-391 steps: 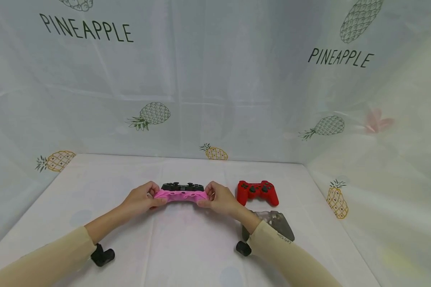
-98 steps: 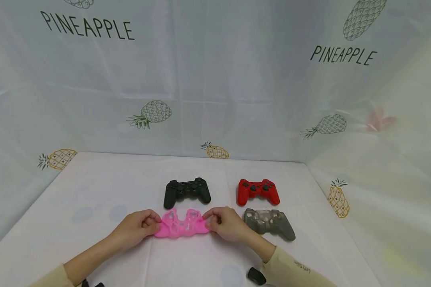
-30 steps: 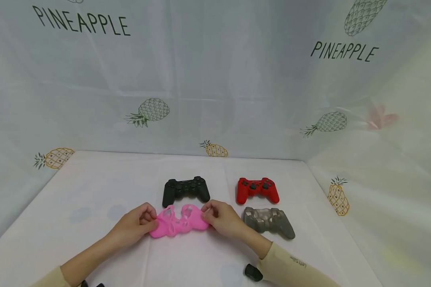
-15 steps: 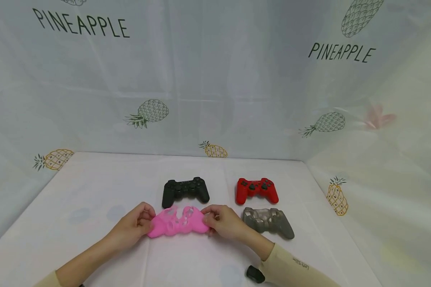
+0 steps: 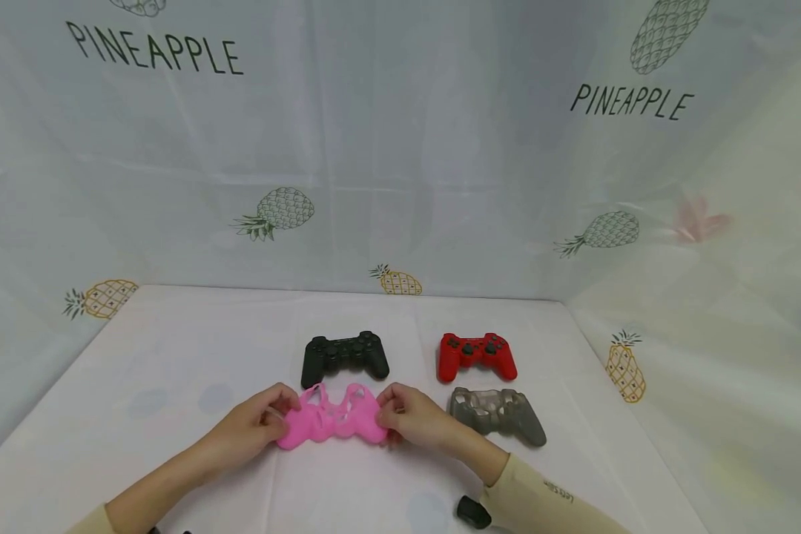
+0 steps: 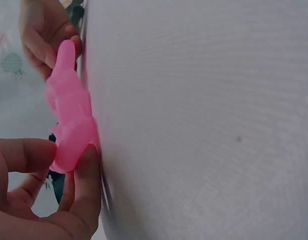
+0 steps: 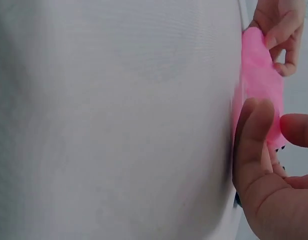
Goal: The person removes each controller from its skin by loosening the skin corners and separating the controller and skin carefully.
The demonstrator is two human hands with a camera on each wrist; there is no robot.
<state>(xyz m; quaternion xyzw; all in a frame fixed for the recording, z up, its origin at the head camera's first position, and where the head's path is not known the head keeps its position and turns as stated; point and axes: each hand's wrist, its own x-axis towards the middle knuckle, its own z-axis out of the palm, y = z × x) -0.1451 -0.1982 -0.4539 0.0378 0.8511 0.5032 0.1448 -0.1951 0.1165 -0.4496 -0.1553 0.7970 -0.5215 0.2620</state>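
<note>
A pink silicone game controller cover (image 5: pixel 334 424) is held low over the table in front of the black game controller (image 5: pixel 344 356). Its cutouts show in the head view. My left hand (image 5: pixel 243 430) pinches the left grip of the cover between thumb and fingers, which the left wrist view shows up close on the pink rubber (image 6: pixel 71 110). At the opposite grip, my right hand (image 5: pixel 417 421) pinches the cover with its thumb and fingers. The black controller lies on the table just behind the cover, touched by neither hand.
A red game controller (image 5: pixel 477 356) lies at the back right. In front of it, near my right forearm, rests a smoky grey controller-shaped cover (image 5: pixel 497 412). A white cloth (image 5: pixel 347 489) covers the table, and a pineapple-print curtain (image 5: pixel 440 185) hangs behind.
Thirteen seconds ago the pink cover was against the black controller between both hands; now they are apart. In the last second the cover has shifted and tilted slightly, still held at both ends.
</note>
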